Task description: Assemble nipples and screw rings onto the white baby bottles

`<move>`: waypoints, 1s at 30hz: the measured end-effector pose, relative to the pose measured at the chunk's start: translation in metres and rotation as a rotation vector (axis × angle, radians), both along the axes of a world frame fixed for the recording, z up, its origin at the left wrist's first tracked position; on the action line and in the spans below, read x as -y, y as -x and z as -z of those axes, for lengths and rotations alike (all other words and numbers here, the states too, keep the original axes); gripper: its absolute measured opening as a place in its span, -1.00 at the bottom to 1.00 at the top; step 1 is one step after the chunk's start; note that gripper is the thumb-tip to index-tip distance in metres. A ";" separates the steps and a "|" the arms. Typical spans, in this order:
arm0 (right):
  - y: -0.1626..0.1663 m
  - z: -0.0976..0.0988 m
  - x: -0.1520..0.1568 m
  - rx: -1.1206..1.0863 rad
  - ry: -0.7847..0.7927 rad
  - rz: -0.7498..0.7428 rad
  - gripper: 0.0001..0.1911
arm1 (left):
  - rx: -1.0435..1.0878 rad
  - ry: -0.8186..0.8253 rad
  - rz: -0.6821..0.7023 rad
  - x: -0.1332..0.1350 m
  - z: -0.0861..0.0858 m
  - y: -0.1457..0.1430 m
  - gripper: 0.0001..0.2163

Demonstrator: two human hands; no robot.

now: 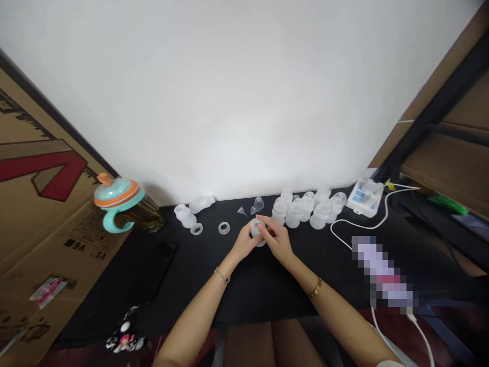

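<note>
In front of me at the middle of the black table, a small white feeding bottle (257,227) is held upright between both hands. My left hand (243,244) is closed around its side. My right hand (280,239) has its fingers pressed at the bottle's top; what lies under the fingertips is partly hidden. Just behind the hands are a clear dome cap (259,203), a small clear piece (253,210) and a clear funnel-shaped teat (241,210). To the left lie two clear rings, one (224,228) nearer my hands and another (196,229) by a white bottle body (185,216).
Another white bottle body (201,204) lies near the wall. Several capped bottles (294,214) stand at the right, beside a white power strip (362,199) with a cable. A drinking jug (118,196), a dark phone (155,272) and a carton (34,229) are left; a pixelated object (384,275) lies right.
</note>
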State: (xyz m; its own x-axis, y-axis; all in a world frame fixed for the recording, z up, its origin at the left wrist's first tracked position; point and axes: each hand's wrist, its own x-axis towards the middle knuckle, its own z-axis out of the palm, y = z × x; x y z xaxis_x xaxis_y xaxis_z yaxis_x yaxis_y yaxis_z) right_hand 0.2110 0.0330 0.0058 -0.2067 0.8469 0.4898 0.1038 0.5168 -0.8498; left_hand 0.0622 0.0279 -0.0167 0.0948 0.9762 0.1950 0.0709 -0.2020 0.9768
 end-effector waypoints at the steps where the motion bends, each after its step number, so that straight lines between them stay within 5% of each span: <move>1: 0.000 0.000 0.000 0.012 -0.006 -0.004 -0.65 | -0.001 -0.004 -0.004 0.000 0.000 0.000 -0.59; 30: -0.002 0.000 -0.010 0.080 0.041 -0.087 -0.60 | -0.034 -0.011 -0.037 -0.002 0.002 0.003 -0.63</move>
